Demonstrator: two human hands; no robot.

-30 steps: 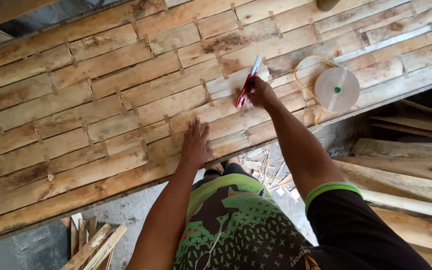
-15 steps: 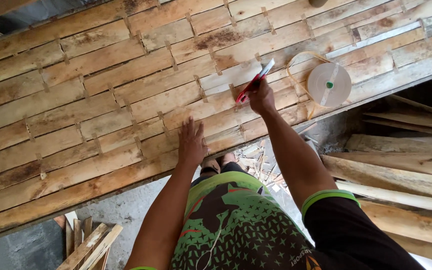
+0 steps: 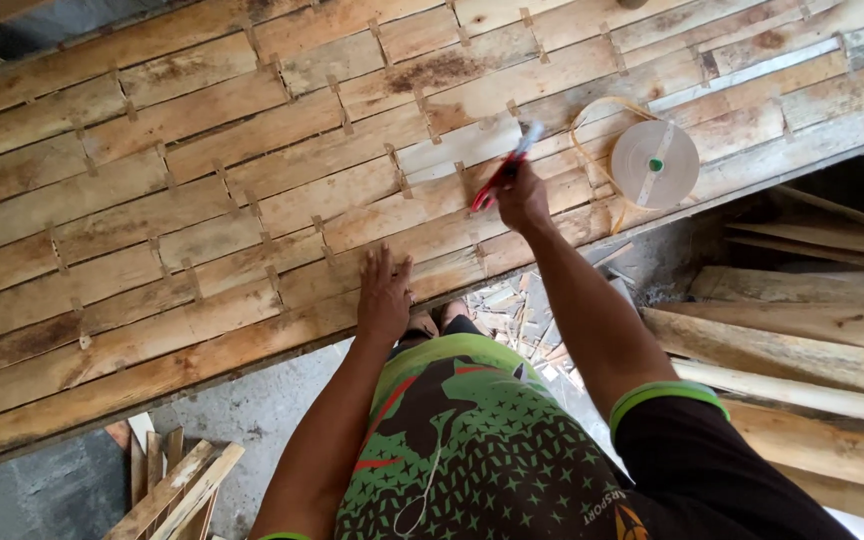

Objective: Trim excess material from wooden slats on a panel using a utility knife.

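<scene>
A wide panel of pale wooden strips (image 3: 202, 200), joined edge to edge with small tape patches, fills the upper view. My left hand (image 3: 384, 295) lies flat on the panel near its front edge, fingers spread. My right hand (image 3: 522, 195) is closed around a red-handled tool (image 3: 500, 170) with a pale tip, which points up and right over the strips. A roll of tan tape (image 3: 654, 163) with a green core lies on the panel to the right of that hand, a loose loop of tape trailing to its left.
Long rough planks (image 3: 792, 350) are stacked at the right, below the panel's edge. Wood offcuts (image 3: 167, 485) lie on the grey floor at lower left. Small scraps (image 3: 527, 325) litter the floor by my feet.
My right hand with the red-handled tool has lifted slightly and shifted right along the strips. My left hand stays flat on the panel. The view has tilted a little.
</scene>
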